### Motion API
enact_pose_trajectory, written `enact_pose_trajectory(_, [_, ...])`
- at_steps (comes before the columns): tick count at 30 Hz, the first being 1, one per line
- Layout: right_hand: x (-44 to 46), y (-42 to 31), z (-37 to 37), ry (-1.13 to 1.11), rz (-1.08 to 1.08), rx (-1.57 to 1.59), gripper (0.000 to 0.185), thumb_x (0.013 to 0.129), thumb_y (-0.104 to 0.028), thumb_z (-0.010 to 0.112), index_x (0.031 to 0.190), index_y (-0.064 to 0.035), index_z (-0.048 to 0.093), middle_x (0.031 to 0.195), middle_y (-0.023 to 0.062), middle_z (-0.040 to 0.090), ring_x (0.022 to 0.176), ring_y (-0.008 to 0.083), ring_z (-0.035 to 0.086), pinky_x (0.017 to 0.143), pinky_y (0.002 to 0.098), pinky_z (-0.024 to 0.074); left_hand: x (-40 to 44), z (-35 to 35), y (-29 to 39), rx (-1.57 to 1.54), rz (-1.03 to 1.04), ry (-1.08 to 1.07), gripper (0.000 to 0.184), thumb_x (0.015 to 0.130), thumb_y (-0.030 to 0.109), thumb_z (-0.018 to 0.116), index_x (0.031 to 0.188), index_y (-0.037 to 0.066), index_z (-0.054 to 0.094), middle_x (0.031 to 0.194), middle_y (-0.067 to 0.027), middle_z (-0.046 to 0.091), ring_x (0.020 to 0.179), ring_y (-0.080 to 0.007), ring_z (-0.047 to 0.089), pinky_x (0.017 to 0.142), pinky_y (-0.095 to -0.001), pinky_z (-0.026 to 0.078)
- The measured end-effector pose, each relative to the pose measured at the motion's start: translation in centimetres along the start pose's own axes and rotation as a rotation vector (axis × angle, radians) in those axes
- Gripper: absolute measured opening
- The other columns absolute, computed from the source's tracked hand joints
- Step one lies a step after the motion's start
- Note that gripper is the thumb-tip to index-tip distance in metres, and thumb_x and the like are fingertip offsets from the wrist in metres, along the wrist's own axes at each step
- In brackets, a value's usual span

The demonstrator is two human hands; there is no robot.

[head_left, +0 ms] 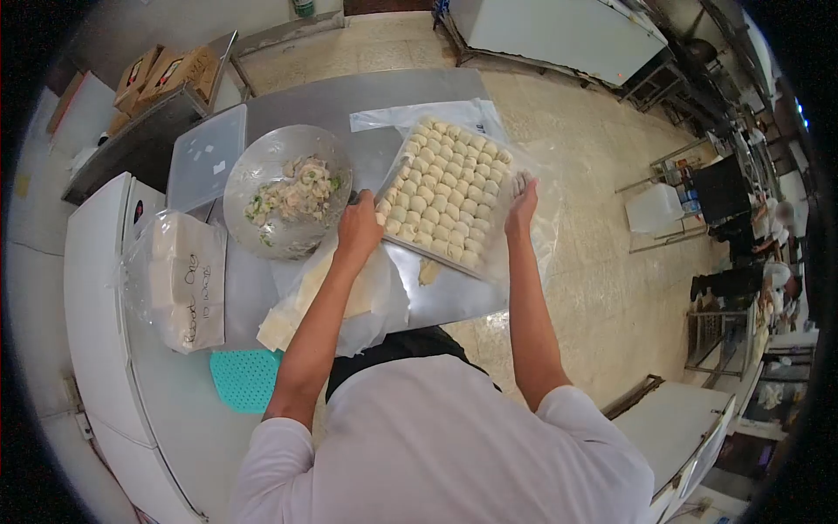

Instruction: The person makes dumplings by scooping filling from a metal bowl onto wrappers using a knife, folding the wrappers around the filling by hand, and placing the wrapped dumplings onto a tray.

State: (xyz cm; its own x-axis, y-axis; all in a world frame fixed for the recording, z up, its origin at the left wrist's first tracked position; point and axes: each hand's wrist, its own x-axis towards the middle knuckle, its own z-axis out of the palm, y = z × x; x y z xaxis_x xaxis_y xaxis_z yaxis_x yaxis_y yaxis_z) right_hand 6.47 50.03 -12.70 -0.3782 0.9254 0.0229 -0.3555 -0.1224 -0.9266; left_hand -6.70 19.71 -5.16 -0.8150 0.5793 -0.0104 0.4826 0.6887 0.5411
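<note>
A tray (390, 229) packed with rows of small, pale, filled dumplings (449, 192) lies tilted at the table's right side, lined with clear plastic (546, 175). My left hand (360, 229) is closed at the tray's left edge, and a small dark object shows beside its fingers, too unclear to name. On the opposite edge my right hand (521, 208) grips the tray, its fingertips partly covered by the plastic. Left of the tray stands a clear bowl (249, 162) of minced filling (301, 194) with green bits. Flat dough wrappers (336, 293) lie partly in plastic below my left hand.
A bagged stack of wrappers (185, 288) with handwriting stands at the left, near a clear lid (205, 162) and a turquoise perforated stool (246, 380). Cardboard boxes (170, 79) sit on a side table. White freezers (550, 39) and other people (742, 279) are farther off.
</note>
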Motion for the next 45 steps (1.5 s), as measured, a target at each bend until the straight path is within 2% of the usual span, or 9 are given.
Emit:
enact_pose_trajectory(7, [4.2,-0.1,2.1,-0.024,0.106,-0.646,0.061,0.103,-0.045,0.032,0.109,0.0078,0.063,0.107,0.014,0.065,0.099,0.0242,0.059,0.084,0.0368,0.0433,-0.1,0.0,-0.2,-0.03,0.004,0.04,0.035,0.07,-0.001,0.067,0.1,0.0,0.051,0.086,-0.0256,0.066,0.087,-0.0451,0.063,0.076,-0.0517,0.049])
enact_pose_trajectory(16, [-7.6,-1.4,1.5,-0.019,0.132,0.098,0.072,0.102,-0.053,0.024,0.149,0.0,0.023,0.155,0.0166,0.024,0.142,0.0281,0.024,0.117,0.039,0.0163,0.4,0.9,-1.4,-0.117,-0.024,0.067,0.029,0.073,-0.003,0.061,0.1,0.001,0.052,0.087,-0.0283,0.064,0.086,-0.0475,0.062,0.076,-0.0535,0.048])
enact_pose_trajectory(19, [-10.2,-2.9,3.4,-0.316,0.149,0.085,0.092,0.095,-0.067,0.024,0.15,0.0041,0.002,0.16,0.0167,0.001,0.148,0.0267,0.003,0.118,0.0351,0.0029,0.2,1.2,-1.5,-0.146,0.029,0.112,0.028,0.073,-0.003,0.06,0.1,0.001,0.052,0.086,-0.029,0.064,0.086,-0.0479,0.062,0.076,-0.0538,0.047])
enact_pose_trajectory(25, [-10.9,-4.1,1.2,-0.039,0.286,0.113,0.092,0.094,-0.068,0.026,0.152,-0.0034,-0.002,0.16,0.0152,0.0,0.148,0.0261,0.003,0.119,0.0372,0.0018,0.1,0.9,-1.3,-0.15,0.017,0.076,0.026,0.073,-0.002,0.061,0.098,-0.001,0.052,0.083,-0.0283,0.064,0.084,-0.0472,0.062,0.074,-0.0537,0.047])
enact_pose_trajectory(32, [-13.4,-7.6,1.5,-0.197,0.434,-0.017,0.09,0.093,-0.069,0.03,0.154,-0.0091,0.0,0.16,0.016,0.002,0.148,0.0284,0.005,0.118,0.0405,0.0051,-0.3,-0.2,-0.5,-0.14,-0.012,0.037,0.023,0.075,-0.001,0.061,0.096,-0.001,0.053,0.085,-0.0286,0.064,0.085,-0.0468,0.062,0.074,-0.0535,0.047])
enact_pose_trajectory(38, [-14.5,-7.8,2.8,-0.123,0.668,-0.074,0.083,0.097,-0.051,0.046,0.153,-0.0057,0.006,0.158,0.0197,0.011,0.146,0.0264,0.018,0.117,0.0384,0.0148,-2.7,-3.0,-0.6,-0.122,0.022,0.016,0.027,0.085,0.005,0.058,0.112,0.002,0.054,0.093,-0.0254,0.066,0.087,-0.0442,0.063,0.073,-0.0505,0.049])
enact_pose_trajectory(40, [-16.3,-8.0,5.0,-0.208,-0.063,-0.546,0.06,0.097,-0.035,0.055,0.138,0.0067,0.041,0.14,0.0171,0.048,0.128,0.0273,0.046,0.107,0.0319,0.032,-5.5,-7.5,-1.0,-0.245,0.04,0.062,0.026,0.086,0.007,0.059,0.111,0.002,0.055,0.093,-0.0242,0.066,0.084,-0.0419,0.065,0.072,-0.048,0.05])
enact_pose_trajectory(41, [-18.8,-11.1,8.1,-0.26,-0.097,-0.677,0.047,0.092,-0.02,0.06,0.129,0.0069,0.051,0.128,0.0169,0.059,0.12,0.025,0.054,0.101,0.0336,0.0386,-6.7,-9.2,-1.4,-0.375,0.1,0.113,0.025,0.086,0.009,0.061,0.11,0.001,0.056,0.093,-0.023,0.067,0.082,-0.0395,0.066,0.071,-0.0455,0.051])
enact_pose_trajectory(45, [-24.7,-6.8,10.8,-1.089,-0.102,-0.742,0.025,0.076,-0.005,0.069,0.101,0.0001,0.067,0.104,0.0151,0.068,0.096,0.0329,0.064,0.09,0.0376,0.0468,-10.6,-12.5,-6.9,-0.323,0.062,0.365,0.027,0.085,0.012,0.067,0.107,0.0,0.058,0.085,-0.0141,0.067,0.063,-0.0219,0.063,0.059,-0.0337,0.049])
